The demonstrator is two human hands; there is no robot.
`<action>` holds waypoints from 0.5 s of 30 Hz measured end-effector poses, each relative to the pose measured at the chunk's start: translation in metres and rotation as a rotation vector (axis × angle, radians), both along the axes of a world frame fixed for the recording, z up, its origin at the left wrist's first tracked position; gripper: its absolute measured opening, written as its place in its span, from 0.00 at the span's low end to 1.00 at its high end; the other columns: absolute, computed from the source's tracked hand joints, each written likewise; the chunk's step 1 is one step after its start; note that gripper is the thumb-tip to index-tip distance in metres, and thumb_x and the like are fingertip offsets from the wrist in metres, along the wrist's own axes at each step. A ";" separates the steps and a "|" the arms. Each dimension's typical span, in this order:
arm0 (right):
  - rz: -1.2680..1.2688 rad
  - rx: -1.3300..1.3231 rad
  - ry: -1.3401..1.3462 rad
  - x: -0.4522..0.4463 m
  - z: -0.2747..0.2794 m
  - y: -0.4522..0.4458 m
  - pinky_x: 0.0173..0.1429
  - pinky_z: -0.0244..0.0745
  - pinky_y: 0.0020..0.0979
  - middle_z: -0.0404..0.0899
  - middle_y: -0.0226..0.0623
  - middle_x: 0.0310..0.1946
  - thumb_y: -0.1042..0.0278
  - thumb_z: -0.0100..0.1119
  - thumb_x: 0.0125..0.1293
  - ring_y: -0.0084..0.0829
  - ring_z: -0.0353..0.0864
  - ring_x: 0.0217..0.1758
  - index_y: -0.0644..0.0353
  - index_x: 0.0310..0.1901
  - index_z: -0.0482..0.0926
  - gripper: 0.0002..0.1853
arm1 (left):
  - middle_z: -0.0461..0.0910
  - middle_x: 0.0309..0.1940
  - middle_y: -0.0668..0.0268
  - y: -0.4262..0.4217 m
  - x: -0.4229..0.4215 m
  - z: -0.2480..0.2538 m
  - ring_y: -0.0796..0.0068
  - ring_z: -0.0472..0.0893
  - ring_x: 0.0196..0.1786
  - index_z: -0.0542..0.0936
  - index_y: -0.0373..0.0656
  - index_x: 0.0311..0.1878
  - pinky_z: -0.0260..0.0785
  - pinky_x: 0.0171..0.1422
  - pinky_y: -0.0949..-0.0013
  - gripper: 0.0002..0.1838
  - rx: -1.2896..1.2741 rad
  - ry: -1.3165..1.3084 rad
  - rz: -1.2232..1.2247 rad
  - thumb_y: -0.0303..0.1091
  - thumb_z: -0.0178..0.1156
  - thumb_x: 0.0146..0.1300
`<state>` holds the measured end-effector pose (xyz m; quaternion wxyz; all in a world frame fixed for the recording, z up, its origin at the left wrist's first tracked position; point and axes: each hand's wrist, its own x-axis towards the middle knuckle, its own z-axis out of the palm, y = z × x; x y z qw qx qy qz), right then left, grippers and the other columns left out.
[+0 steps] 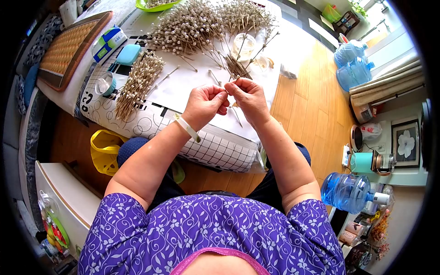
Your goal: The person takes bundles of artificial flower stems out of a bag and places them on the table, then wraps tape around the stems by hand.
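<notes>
My left hand [208, 104] and my right hand [249, 97] meet over the front of the table, fingertips pinched close together. What the left fingers hold is hidden. Between and below the hands shows a thin dry stem [238, 117]; whether the fingers grip it or it lies on the table I cannot tell. Just beyond them is a small bunch of brown sticks [237, 67]. A bundle of dry stems with small pale buds [141, 80] lies to the left. Farther back spreads a large heap of similar budded stems [188, 30]. Several loose stems are scattered between.
A clear jar [244, 46] stands beyond the right hand. Along the left are an open round tub [105, 84], a blue box [128, 54] and a tissue pack [109, 43]. A yellow basket [104, 153] sits below the table edge. Blue water bottles [355, 64] stand at right.
</notes>
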<state>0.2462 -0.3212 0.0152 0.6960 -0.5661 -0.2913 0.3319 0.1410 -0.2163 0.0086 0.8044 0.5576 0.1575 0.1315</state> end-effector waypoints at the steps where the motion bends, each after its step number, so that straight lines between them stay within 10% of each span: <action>1: 0.014 -0.004 0.010 0.001 0.000 0.000 0.31 0.65 0.17 0.76 0.28 0.23 0.71 0.55 0.59 0.14 0.70 0.26 0.65 0.28 0.76 0.06 | 0.77 0.24 0.64 0.000 0.000 0.000 0.81 0.76 0.23 0.74 0.34 0.33 0.72 0.28 0.79 0.06 0.005 0.003 -0.011 0.28 0.52 0.61; 15: 0.035 -0.002 0.093 -0.001 0.004 0.001 0.35 0.68 0.17 0.77 0.31 0.27 0.72 0.57 0.57 0.17 0.73 0.30 0.66 0.32 0.76 0.06 | 0.77 0.25 0.66 0.002 -0.004 0.002 0.81 0.76 0.23 0.75 0.38 0.33 0.72 0.31 0.78 0.07 -0.082 -0.010 -0.055 0.33 0.54 0.60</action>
